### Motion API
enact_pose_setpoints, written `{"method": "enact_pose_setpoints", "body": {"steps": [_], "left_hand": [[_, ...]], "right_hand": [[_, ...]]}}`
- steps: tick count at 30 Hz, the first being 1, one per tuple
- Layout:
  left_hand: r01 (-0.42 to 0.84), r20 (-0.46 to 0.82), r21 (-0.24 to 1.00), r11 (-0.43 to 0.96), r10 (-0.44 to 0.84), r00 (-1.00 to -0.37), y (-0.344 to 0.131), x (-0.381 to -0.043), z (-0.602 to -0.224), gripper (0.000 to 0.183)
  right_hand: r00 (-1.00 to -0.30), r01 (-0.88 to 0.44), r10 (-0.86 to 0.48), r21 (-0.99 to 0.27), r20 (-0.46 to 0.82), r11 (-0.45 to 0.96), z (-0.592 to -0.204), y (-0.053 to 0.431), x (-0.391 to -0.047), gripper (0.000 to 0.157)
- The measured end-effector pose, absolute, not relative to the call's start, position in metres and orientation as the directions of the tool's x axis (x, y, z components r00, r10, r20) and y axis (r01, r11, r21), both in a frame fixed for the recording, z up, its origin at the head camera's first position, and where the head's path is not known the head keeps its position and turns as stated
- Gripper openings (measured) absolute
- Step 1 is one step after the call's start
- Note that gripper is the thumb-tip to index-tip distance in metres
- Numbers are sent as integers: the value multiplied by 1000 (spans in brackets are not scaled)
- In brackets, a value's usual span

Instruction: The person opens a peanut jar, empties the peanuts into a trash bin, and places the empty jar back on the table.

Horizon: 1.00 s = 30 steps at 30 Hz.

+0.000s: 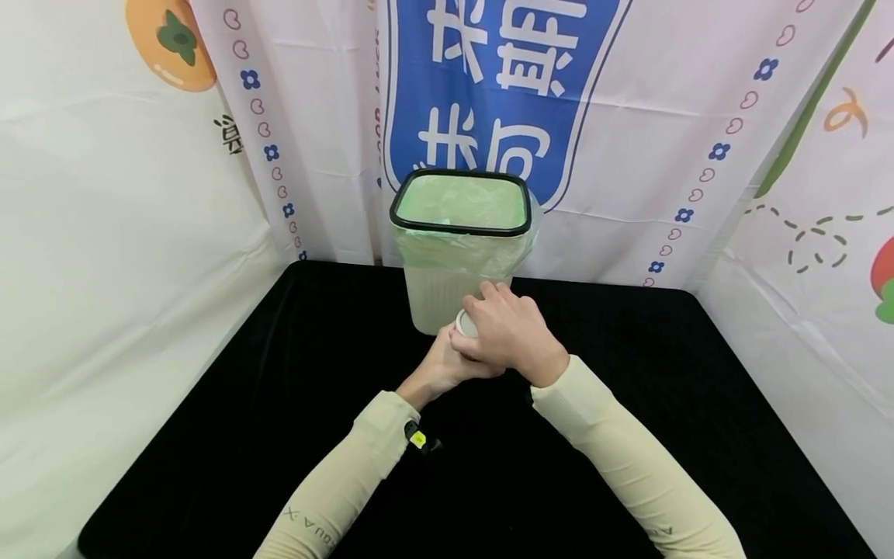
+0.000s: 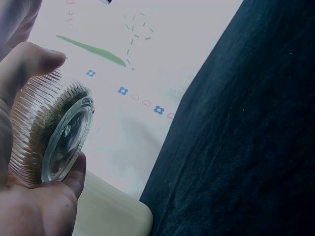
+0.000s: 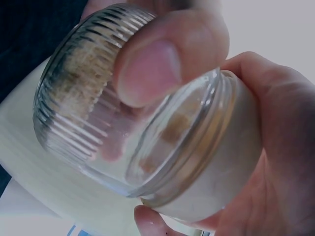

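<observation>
A ribbed clear glass jar (image 3: 101,113) with brownish, grainy contents is gripped by my left hand (image 1: 450,363). Its thick round base (image 2: 69,137) shows in the left wrist view, between the left thumb and fingers. My right hand (image 1: 511,330) curls round the jar's white lid (image 3: 231,157), which sits at the mouth of the jar. The jar is tilted in the right wrist view, and the left thumb lies across its ribbed side. From the head view only the round white top of the lid shows; the hands hide the glass.
Just behind the hands stands a pale waste bin (image 1: 436,299) with a black rim and a thin green bag liner (image 1: 461,252). Black cloth (image 1: 279,435) covers the table. Printed white curtains (image 1: 335,155) enclose the back and both sides.
</observation>
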<state>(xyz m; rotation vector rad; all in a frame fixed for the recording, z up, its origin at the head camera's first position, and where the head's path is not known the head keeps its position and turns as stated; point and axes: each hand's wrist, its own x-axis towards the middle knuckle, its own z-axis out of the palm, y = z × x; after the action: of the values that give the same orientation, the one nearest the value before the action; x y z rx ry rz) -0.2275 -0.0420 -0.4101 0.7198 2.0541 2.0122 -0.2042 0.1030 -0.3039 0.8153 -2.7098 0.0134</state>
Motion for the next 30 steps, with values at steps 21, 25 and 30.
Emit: {"method": "enact_pose_setpoints", "body": {"steps": [21,25,30], "left_hand": [[216,189,976,12,439,-879,-41,-229,-415,74],[216,184,976,28,428,-885,-41,-229,-415,80],[240,199,970,47,417,-887,-41,-230,-416,85]], "right_hand": [[-780,-550,-539,63,319,833,-298,106,-202,45],[-791,-540,-526,48,313,840,-296,108,-202,44],[-805,-529,-516,39,292,848,-294,113,-203,47]]}}
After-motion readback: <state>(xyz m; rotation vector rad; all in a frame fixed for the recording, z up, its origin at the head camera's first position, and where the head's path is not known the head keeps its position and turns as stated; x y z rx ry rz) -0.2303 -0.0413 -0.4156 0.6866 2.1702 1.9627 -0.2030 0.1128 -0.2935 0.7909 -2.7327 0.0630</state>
